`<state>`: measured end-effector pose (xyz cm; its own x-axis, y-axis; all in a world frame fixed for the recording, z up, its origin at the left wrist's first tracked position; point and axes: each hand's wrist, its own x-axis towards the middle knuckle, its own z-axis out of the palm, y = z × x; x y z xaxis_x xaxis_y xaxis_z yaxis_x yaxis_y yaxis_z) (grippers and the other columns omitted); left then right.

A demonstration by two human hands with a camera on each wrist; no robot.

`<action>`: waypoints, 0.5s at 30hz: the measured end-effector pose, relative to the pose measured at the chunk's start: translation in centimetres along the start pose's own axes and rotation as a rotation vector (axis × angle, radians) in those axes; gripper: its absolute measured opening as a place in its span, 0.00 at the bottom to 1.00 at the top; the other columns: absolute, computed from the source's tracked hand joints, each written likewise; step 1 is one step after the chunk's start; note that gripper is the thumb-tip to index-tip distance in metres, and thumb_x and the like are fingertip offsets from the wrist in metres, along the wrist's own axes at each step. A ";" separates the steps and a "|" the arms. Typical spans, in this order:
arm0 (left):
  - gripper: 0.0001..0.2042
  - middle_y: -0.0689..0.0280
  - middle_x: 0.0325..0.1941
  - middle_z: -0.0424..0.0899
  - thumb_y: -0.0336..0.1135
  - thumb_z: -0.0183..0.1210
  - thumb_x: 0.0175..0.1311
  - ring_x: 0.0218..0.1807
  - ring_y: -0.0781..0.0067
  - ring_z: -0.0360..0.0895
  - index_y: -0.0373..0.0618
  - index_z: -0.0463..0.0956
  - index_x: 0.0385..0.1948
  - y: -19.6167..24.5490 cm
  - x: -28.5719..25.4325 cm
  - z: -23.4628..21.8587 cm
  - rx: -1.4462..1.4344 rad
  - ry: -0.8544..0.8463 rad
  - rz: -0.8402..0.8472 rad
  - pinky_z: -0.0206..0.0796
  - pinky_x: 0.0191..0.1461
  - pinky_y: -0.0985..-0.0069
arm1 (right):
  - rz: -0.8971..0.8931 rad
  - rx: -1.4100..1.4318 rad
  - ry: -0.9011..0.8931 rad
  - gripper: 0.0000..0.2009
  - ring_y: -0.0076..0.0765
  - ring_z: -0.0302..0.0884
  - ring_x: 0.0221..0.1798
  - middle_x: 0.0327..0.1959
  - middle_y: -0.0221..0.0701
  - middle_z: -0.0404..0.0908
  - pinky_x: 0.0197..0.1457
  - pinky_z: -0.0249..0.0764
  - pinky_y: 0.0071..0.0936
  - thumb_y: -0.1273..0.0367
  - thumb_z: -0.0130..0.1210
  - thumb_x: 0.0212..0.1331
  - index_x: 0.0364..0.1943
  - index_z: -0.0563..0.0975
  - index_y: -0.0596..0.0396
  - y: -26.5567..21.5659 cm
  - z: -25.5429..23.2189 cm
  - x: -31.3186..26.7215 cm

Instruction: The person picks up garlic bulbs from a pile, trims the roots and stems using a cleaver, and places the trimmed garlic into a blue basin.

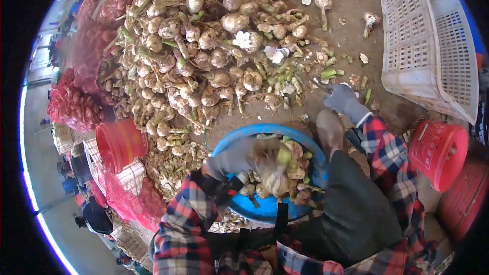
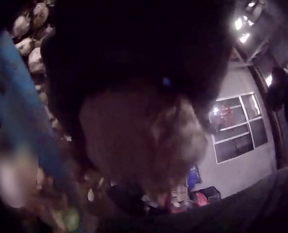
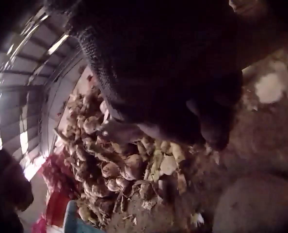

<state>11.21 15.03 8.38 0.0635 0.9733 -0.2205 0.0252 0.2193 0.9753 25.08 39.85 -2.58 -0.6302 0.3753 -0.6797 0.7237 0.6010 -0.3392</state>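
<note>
In the head view, the grey-gloved left hand (image 1: 232,159) is blurred over the blue basin (image 1: 248,132), fingers around blurred garlic (image 1: 276,181). Trimmed garlic bulbs lie below it in the basin. The left wrist view is dark, with a blurred pale bulb (image 2: 18,182) beside the blue rim (image 2: 23,102). At the garlic heap's near right edge, the gloved right hand (image 1: 346,103) curls around a small dark tool (image 1: 320,86); its exact shape is unclear. Shadow covers most of the right hand (image 3: 168,87) in the right wrist view, above garlic bulbs (image 3: 132,167).
A large garlic heap (image 1: 209,61) spreads beyond the basin. White crate (image 1: 410,35) stands at upper right, a red bucket (image 1: 430,150) below it, another red bucket (image 1: 119,145) at left. Red mesh sacks (image 1: 74,109) line the left; a shoe (image 1: 330,128) is between basin and right hand.
</note>
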 end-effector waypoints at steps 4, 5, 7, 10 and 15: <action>0.24 0.63 0.34 0.75 0.36 0.60 0.42 0.35 0.75 0.72 0.45 0.66 0.46 -4.8 3.1 -5.8 0.422 0.779 -0.403 0.65 0.40 0.79 | 0.039 0.176 -0.011 0.26 0.40 0.70 0.44 0.39 0.38 0.74 0.47 0.66 0.31 0.54 0.51 0.37 0.45 0.70 0.48 -1.6 0.1 -0.7; 0.23 0.59 0.40 0.73 0.37 0.60 0.42 0.40 0.68 0.72 0.46 0.67 0.44 -7.4 4.4 -7.5 0.756 0.773 -0.247 0.64 0.43 0.76 | 0.008 0.130 0.020 0.26 0.41 0.69 0.45 0.41 0.39 0.73 0.48 0.65 0.32 0.54 0.51 0.38 0.45 0.69 0.49 -1.6 0.9 0.0; 0.25 0.58 0.42 0.72 0.40 0.60 0.41 0.44 0.63 0.70 0.48 0.66 0.45 -9.9 6.7 -8.8 0.829 0.657 -0.333 0.62 0.46 0.74 | 0.021 0.102 0.011 0.26 0.42 0.69 0.46 0.42 0.39 0.73 0.48 0.65 0.32 0.53 0.51 0.38 0.46 0.69 0.48 -3.0 0.7 -0.3; 0.29 0.55 0.45 0.69 0.44 0.60 0.40 0.48 0.57 0.67 0.51 0.63 0.49 -10.1 8.5 -10.2 0.874 0.533 -0.451 0.60 0.48 0.71 | 0.042 0.074 0.009 0.27 0.42 0.68 0.47 0.43 0.38 0.72 0.50 0.64 0.33 0.52 0.50 0.39 0.47 0.68 0.44 -3.0 0.8 -0.6; 0.28 0.52 0.41 0.71 0.48 0.54 0.49 0.43 0.54 0.69 0.45 0.60 0.50 -13.3 5.6 -12.3 0.336 0.402 -0.397 0.62 0.42 0.67 | 0.064 0.104 0.088 0.24 0.42 0.68 0.46 0.42 0.38 0.73 0.50 0.64 0.33 0.52 0.48 0.41 0.47 0.68 0.41 -1.8 1.4 -0.8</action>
<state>-0.99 18.35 -5.71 -0.3912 0.7864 -0.4780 0.2839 0.5972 0.7502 24.71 37.50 -2.34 -0.6004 0.4737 -0.6443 0.7859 0.4987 -0.3656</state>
